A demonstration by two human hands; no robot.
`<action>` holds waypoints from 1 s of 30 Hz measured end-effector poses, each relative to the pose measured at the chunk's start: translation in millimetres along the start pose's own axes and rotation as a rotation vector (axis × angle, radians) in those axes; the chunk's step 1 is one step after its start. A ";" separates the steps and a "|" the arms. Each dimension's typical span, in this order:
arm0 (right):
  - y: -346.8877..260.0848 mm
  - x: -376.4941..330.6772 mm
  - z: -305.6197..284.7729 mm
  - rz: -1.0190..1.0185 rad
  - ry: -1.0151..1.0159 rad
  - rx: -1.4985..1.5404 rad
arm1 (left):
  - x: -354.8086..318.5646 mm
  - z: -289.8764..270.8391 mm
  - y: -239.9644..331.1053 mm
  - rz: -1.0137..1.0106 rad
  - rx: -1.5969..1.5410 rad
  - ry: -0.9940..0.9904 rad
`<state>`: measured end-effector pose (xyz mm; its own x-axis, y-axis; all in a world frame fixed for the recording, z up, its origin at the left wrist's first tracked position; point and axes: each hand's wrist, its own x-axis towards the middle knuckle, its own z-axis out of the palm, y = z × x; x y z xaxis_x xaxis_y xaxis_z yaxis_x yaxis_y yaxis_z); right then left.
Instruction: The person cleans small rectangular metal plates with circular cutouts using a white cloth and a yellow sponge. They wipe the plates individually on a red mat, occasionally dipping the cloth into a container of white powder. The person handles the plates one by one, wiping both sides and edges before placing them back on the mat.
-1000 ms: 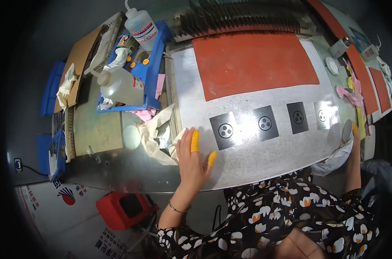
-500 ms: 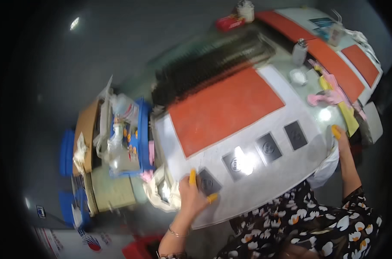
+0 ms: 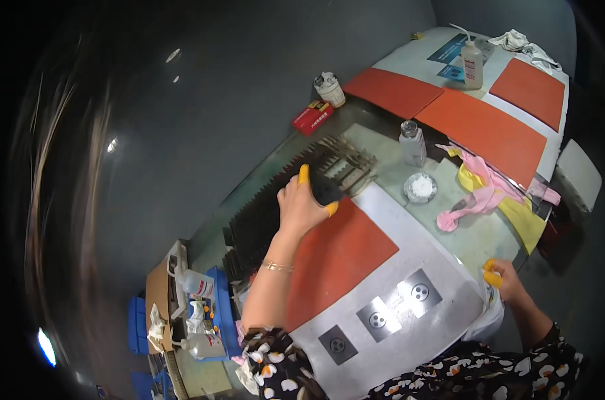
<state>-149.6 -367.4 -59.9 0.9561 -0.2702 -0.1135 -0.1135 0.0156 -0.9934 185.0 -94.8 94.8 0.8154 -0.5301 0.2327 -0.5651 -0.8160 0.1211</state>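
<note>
My left hand, with yellow finger cots on its thumb and forefinger, reaches over the black slotted rack. A thin dark square plate is pinched between those fingers, partly hidden by the hand. Three similar dark plates, each with a round mark, lie in a slanting row on the white sheet: a near-left plate, a middle plate and a right plate. At the table's right edge my right hand, also wearing yellow cots, is closed on a white cloth.
An orange mat covers part of the white sheet. Beyond stand a powder dish, a glass bottle, pink and yellow cloths, a red box and a squeeze bottle. A blue tray with bottles sits left.
My left hand has taken the leftmost plate off the white sheet and carried it forward to the rack. The view has shifted; my right hand stays by the table's right edge.
</note>
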 end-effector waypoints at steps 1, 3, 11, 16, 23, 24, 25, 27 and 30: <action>-1.7 0.1 -0.2 0.017 -0.005 0.004 | 25.3 17.0 -1.5 0.009 0.077 -0.010; -0.7 -2.0 -2.6 -0.036 -0.011 0.086 | 63.6 47.1 8.9 -0.021 0.192 -0.041; 2.3 -0.5 -12.0 0.046 -0.039 0.147 | 121.3 76.7 20.0 -0.002 0.308 -0.307; 4.5 2.4 -15.5 -0.044 -0.092 0.091 | 128.4 74.9 23.4 -0.013 0.332 -0.348; -3.5 1.3 -18.6 -0.016 -0.068 0.088 | 38.4 49.8 61.3 0.138 -0.052 0.153; -4.9 0.0 -22.6 -0.014 -0.068 0.096 | 12.0 33.3 84.8 0.116 -0.232 0.014; -1.2 -1.1 -21.2 -0.021 -0.072 0.105 | -24.7 40.7 87.6 0.238 -0.290 -0.008; 0.4 0.9 -15.2 -0.017 -0.085 0.149 | -99.3 56.5 101.7 0.288 -0.192 -0.160; 2.0 3.4 -10.2 -0.038 -0.111 0.160 | -173.3 73.7 132.9 0.176 -0.280 -0.370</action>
<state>-149.4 -378.1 -62.1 0.9838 -0.1657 -0.0681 -0.0408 0.1627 -0.9858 -22.1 -128.4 -0.6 0.6657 -0.7421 -0.0788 -0.6690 -0.6403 0.3775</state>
